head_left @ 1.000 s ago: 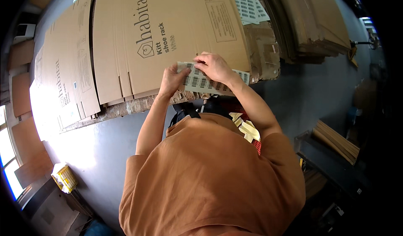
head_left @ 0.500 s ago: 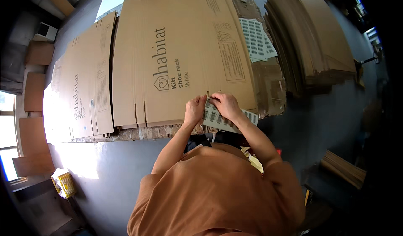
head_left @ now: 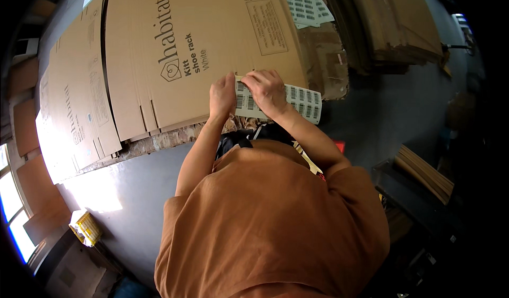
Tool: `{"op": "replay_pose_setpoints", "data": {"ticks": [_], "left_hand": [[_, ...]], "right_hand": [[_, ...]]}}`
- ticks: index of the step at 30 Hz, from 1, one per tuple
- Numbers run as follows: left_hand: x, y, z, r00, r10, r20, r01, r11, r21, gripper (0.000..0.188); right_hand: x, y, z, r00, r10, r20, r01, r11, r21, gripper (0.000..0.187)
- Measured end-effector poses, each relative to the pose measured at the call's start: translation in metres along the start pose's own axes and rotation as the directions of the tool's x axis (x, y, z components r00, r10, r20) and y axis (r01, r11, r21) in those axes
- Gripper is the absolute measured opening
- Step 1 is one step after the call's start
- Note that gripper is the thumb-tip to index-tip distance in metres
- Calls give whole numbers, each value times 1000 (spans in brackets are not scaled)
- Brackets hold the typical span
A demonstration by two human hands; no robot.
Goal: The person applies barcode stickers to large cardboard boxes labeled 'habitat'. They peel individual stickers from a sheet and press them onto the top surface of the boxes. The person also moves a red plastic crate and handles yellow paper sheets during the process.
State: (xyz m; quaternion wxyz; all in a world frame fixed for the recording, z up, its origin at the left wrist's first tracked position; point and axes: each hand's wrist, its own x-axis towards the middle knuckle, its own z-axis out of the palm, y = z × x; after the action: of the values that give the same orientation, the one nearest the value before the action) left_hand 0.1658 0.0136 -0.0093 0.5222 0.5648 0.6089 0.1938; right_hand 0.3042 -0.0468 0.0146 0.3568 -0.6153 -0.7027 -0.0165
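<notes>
A white sheet of barcode labels (head_left: 305,102) is held up over the near edge of a large flat brown carton (head_left: 222,38). My left hand (head_left: 222,94) is closed, its fingers pinching the sheet's left end. Over the upper edge of the sheet, my right hand (head_left: 266,92) curls with bent fingers gripping it close to the left hand. The sheet's right part sticks out past my right wrist. Whether a single label is between the fingertips cannot be made out.
More label sheets (head_left: 302,2) lie beyond the carton's right side. A second flat carton (head_left: 79,91) is at the left. Stacked brown cardboard (head_left: 397,22) stands to the far right, and a yellow basket (head_left: 86,228) sits on the floor at lower left.
The view has shifted, so the cartons appear higher and further left. The label sheet has swung flatter, showing more of its right part. Both hands stay on it, slightly farther apart.
</notes>
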Motion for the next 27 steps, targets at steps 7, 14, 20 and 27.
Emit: {"op": "replay_pose_setpoints", "data": {"ticks": [7,14,20,27], "left_hand": [[27,-39,1,996,-88,-6,87,994,-68,35],[15,-65,3,918,355,175,-395,811,430,28],[36,-35,15,804,530,268,-593,684,425,21],[81,-21,22,730,634,257,-657,546,520,24]], "right_hand": [[21,14,-4,993,34,115,-76,919,387,6],[115,117,33,703,289,650,-643,648,407,12],[127,167,101,550,184,814,-590,776,223,17],[137,155,110,447,377,811,-725,684,82,12]]}}
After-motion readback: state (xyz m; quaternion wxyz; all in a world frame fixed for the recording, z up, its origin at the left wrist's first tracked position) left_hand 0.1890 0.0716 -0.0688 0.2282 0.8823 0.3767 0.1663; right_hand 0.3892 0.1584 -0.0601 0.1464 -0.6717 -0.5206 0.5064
